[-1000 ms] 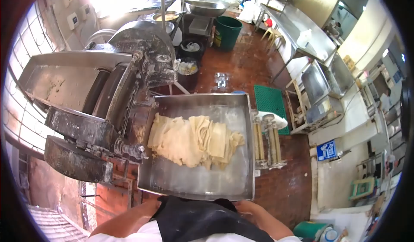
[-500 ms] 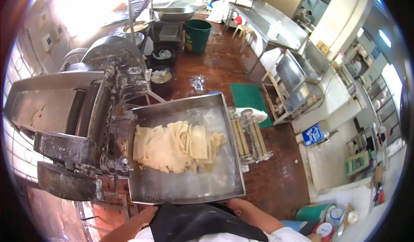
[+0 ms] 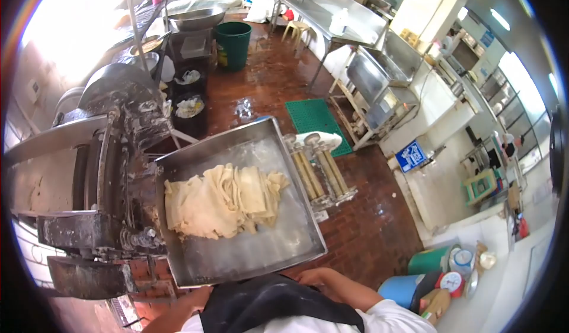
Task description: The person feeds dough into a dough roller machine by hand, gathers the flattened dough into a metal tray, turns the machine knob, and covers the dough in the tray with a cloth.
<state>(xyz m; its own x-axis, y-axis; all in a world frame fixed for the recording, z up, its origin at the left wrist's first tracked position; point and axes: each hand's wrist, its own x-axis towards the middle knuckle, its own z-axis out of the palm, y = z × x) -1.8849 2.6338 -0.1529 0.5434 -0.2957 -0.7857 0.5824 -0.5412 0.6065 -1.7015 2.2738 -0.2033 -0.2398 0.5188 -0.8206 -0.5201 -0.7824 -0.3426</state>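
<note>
A folded, layered sheet of pale dough (image 3: 228,199) lies in a square metal tray (image 3: 267,253) in front of my body. My right hand (image 3: 309,276) is low by the side of the black apron (image 3: 275,303), near the tray's front edge. Its fingers are partly hidden, and I cannot tell if they grip anything. Only my left forearm (image 3: 181,311) shows clearly; that hand disappears behind the apron and tray edge. Left of the tray stands a worn dough roller machine (image 3: 98,173) with a metal chute.
Beyond the tray are metal rollers (image 3: 320,170) on a stand and a green mat (image 3: 317,122) on the red tiled floor. A green bin (image 3: 233,47) stands farther back. Steel tables (image 3: 332,16) line the right side. A scale (image 3: 451,282) and containers sit at lower right.
The whole view has swung, so the machine, tray and room sit farther left. The tray looks turned slightly. More of my right hand shows beside the apron.
</note>
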